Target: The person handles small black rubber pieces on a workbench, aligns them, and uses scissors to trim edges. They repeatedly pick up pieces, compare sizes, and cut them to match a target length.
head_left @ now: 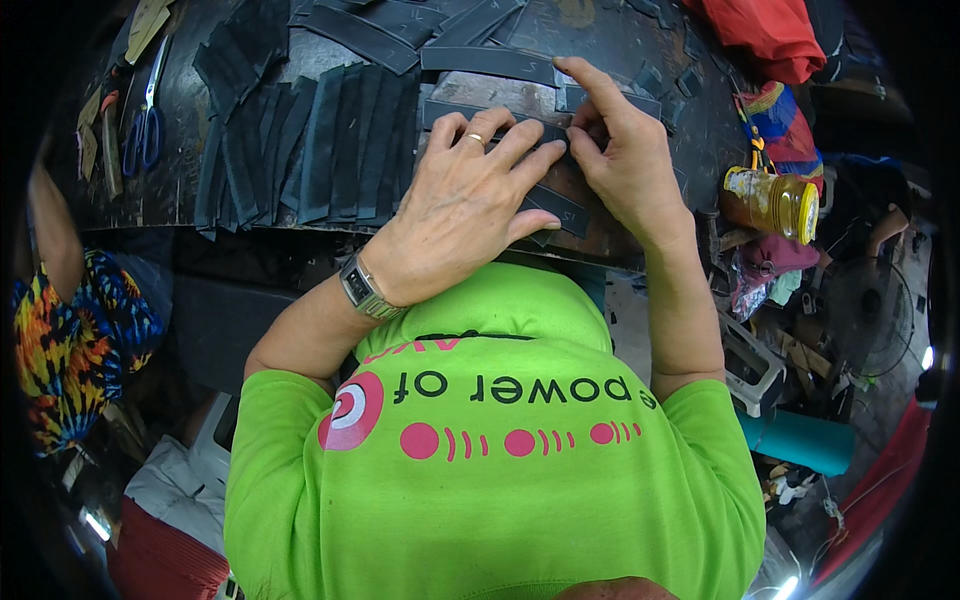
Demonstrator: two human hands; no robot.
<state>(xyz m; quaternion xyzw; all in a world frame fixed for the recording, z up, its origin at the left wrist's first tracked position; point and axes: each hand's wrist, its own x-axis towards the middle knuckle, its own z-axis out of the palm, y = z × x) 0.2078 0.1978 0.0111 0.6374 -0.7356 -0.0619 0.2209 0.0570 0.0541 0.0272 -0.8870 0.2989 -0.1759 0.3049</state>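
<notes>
My left hand (480, 185) lies palm down with its fingers spread over a dark, flat strip (440, 112) at the near side of the black table. A ring is on one finger and a metal watch on the wrist. My right hand (630, 150) is just to the right. Its index finger stretches to the right end of another dark strip (488, 62), while its thumb is beside the left fingertips and the other fingers curl in. A worn grey surface (500, 92) shows between the strips. Under my left hand's thumb, a further marked strip (562, 212) is partly hidden.
Many dark strips lie overlapping in a row (350, 150) on the left, with more (370, 35) behind. Blue-handled scissors (148, 130) lie at far left. A yellow-lidded jar (770, 203) stands right, near red cloth (765, 35) and a fan (870, 315). Another person's arm (55, 225) shows left.
</notes>
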